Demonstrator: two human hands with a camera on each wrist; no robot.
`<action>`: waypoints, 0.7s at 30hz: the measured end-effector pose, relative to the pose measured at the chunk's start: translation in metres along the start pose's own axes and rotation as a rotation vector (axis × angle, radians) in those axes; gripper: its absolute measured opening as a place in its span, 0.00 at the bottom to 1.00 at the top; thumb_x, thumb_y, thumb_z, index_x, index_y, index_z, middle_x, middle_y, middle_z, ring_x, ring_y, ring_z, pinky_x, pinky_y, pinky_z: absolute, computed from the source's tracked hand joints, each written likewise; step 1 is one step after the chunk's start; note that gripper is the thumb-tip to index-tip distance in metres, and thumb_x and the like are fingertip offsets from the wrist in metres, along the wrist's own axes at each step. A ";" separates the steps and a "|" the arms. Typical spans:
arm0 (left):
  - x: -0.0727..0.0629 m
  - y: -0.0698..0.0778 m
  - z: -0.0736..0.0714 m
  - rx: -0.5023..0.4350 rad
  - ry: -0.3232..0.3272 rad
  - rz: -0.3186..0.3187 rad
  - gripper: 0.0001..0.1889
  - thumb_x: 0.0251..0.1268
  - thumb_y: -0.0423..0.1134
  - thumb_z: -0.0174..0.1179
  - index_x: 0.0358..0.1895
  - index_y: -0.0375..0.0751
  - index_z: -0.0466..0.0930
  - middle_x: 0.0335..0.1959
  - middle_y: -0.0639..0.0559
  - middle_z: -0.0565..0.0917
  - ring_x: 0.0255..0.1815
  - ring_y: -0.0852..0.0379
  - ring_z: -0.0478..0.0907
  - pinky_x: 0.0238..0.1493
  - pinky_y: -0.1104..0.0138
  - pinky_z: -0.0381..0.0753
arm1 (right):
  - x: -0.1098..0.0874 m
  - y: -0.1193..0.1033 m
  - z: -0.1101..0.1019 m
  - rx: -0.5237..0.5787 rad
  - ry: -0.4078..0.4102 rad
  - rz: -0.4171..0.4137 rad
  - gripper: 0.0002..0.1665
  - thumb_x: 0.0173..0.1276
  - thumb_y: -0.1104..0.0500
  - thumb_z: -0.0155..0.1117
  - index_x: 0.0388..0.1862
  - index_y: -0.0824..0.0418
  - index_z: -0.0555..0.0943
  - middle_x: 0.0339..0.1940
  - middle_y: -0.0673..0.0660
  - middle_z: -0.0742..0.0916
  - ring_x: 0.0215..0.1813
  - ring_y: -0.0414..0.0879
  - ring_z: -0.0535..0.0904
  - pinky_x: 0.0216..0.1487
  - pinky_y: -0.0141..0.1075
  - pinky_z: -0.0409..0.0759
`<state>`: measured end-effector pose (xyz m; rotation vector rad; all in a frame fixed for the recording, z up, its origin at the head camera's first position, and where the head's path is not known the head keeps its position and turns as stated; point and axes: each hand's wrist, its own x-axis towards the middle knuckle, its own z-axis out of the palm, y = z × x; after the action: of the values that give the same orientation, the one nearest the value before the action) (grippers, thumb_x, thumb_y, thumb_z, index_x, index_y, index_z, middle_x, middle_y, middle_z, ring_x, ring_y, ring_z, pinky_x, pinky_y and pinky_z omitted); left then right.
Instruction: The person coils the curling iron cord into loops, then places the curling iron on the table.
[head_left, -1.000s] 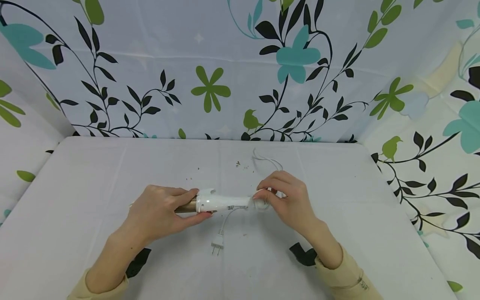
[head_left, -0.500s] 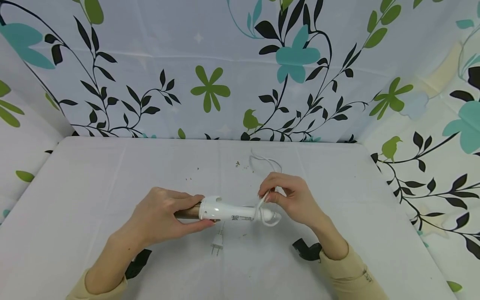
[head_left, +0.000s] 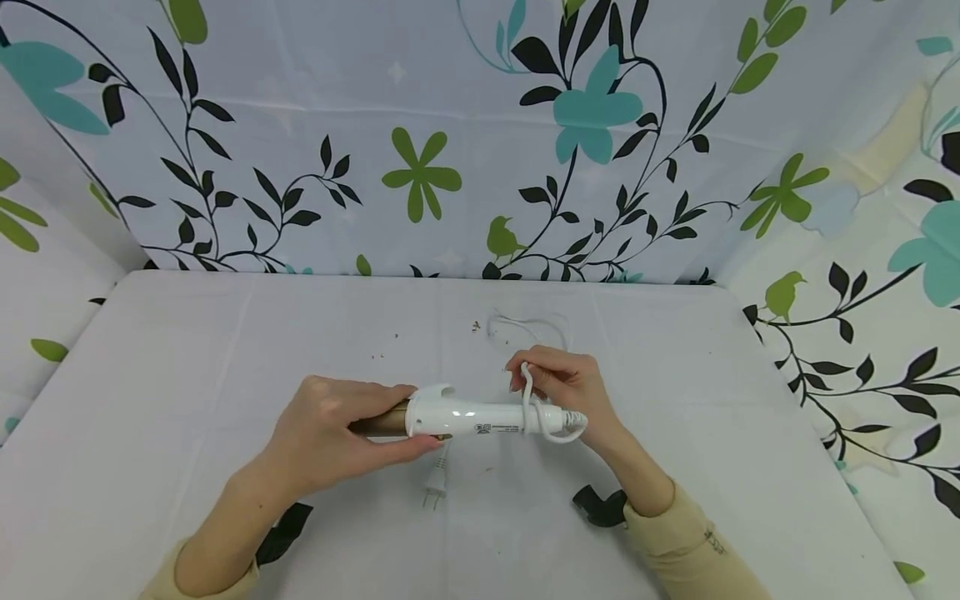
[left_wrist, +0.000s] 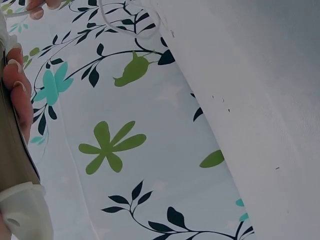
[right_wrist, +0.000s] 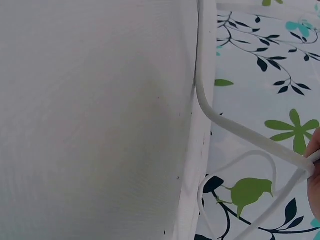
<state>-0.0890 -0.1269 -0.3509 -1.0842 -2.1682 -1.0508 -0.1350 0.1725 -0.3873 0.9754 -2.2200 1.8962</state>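
A curling iron (head_left: 468, 415) with a white handle and gold barrel lies sideways in front of me, raised above the table. My left hand (head_left: 330, 429) grips it around the barrel, thumb below and fingers above; the barrel (left_wrist: 15, 145) also shows in the left wrist view. Behind the handle's right end, my right hand (head_left: 573, 387) pinches the white power cord (head_left: 527, 385), which loops around the handle near its tail. In the right wrist view the cord (right_wrist: 250, 136) runs to the fingertips at the right edge. The two-pin plug (head_left: 436, 482) hangs below the handle.
Slack cord (head_left: 517, 320) trails across the white table (head_left: 225, 333) behind the right hand. Small brown crumbs (head_left: 476, 327) are scattered near it. Black straps hang at both wrists. A leaf-patterned cloth (head_left: 337, 100) stands behind the table.
The curling iron has shifted right, so more of its handle shows. My right hand has drawn the cord from the handle's end up behind it, and a loop now lies around the handle.
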 end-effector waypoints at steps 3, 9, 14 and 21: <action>0.002 0.002 0.000 0.029 0.043 -0.017 0.25 0.54 0.59 0.73 0.38 0.38 0.90 0.31 0.53 0.90 0.27 0.61 0.87 0.29 0.74 0.81 | -0.001 0.001 0.004 -0.056 0.024 0.029 0.09 0.74 0.71 0.56 0.43 0.72 0.83 0.28 0.64 0.84 0.32 0.42 0.78 0.30 0.29 0.74; 0.003 0.002 0.000 0.088 0.087 -0.071 0.27 0.53 0.61 0.72 0.38 0.36 0.91 0.32 0.50 0.90 0.26 0.58 0.88 0.27 0.75 0.81 | -0.002 -0.004 0.012 -0.227 0.007 0.132 0.11 0.74 0.69 0.57 0.47 0.63 0.85 0.37 0.57 0.88 0.34 0.40 0.79 0.33 0.29 0.76; 0.002 0.003 0.000 0.120 0.132 -0.143 0.27 0.52 0.60 0.73 0.38 0.36 0.90 0.31 0.48 0.90 0.24 0.59 0.87 0.25 0.76 0.79 | -0.003 -0.010 0.019 -0.233 -0.044 0.165 0.09 0.76 0.68 0.54 0.44 0.61 0.82 0.26 0.54 0.85 0.23 0.42 0.73 0.26 0.32 0.72; 0.001 0.002 0.002 0.241 0.171 -0.289 0.26 0.43 0.55 0.80 0.38 0.36 0.91 0.28 0.48 0.90 0.22 0.59 0.86 0.22 0.75 0.75 | -0.003 -0.013 0.022 -0.367 -0.124 0.096 0.10 0.78 0.62 0.54 0.42 0.59 0.84 0.20 0.52 0.79 0.21 0.35 0.65 0.24 0.29 0.65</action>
<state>-0.0877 -0.1239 -0.3507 -0.5646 -2.2824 -0.9318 -0.1183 0.1534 -0.3828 0.9589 -2.6006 1.4127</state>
